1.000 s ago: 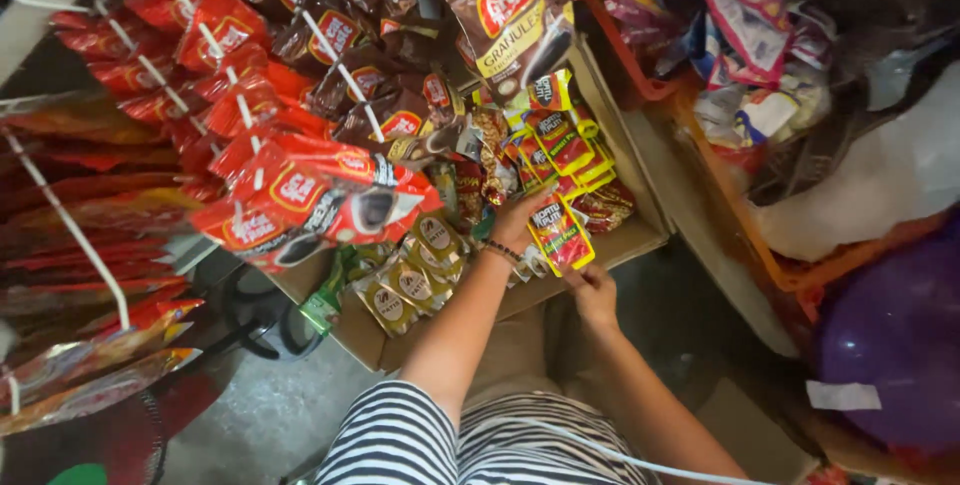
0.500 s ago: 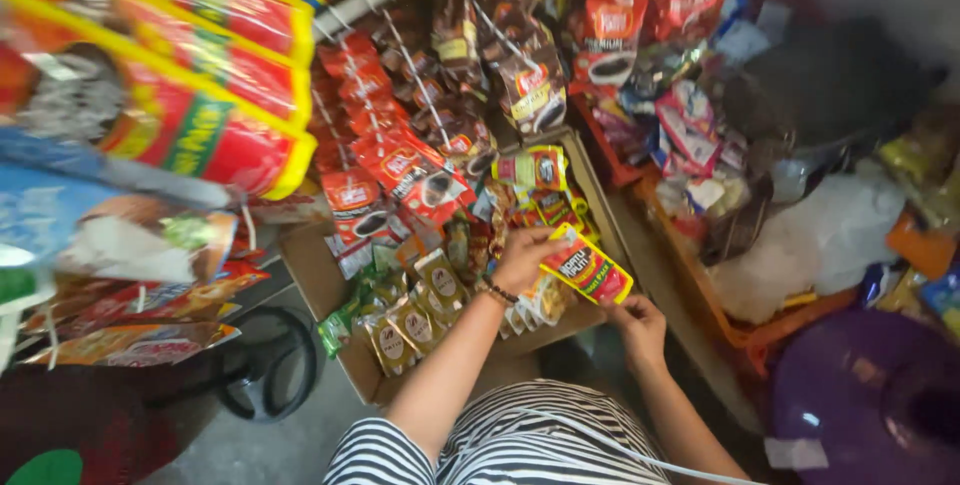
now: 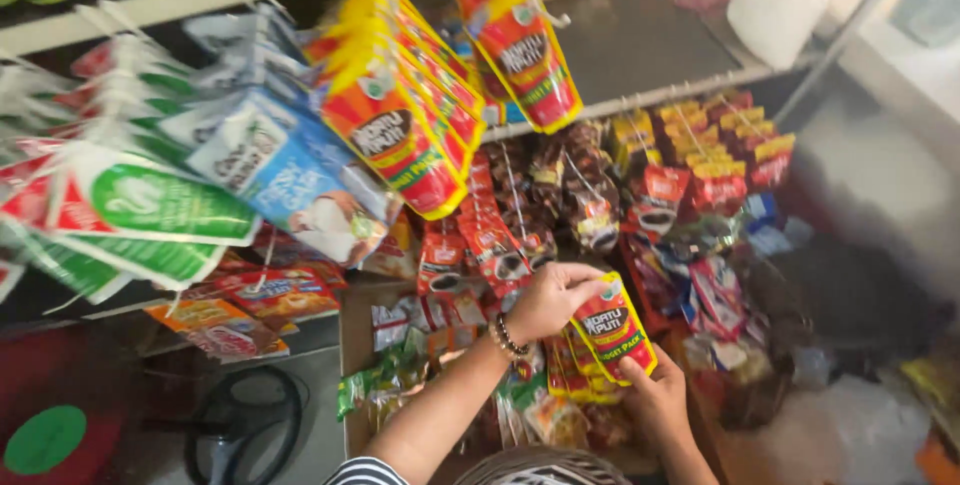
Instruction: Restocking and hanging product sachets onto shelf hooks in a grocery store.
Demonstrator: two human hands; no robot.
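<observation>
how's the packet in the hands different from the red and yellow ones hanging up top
The held packet is gripped by the left hand and right hand, low down; the hanging packets dangle from hooks above. The held one looks smaller, the hanging ones bigger and nearer the camera. Both share red-and-yellow colouring with a dark label.

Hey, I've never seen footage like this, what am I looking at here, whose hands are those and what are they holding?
This is one picture from a camera worn on a person's head, looking down at their own two bare hands. There is no machine. The left hand, with a beaded bracelet on its wrist, and the right hand together hold a red and yellow sachet, the top one of a strip. Around them hang rows of snack and drink packets on hooks, and below sits a cardboard box full of small packets.
</observation>
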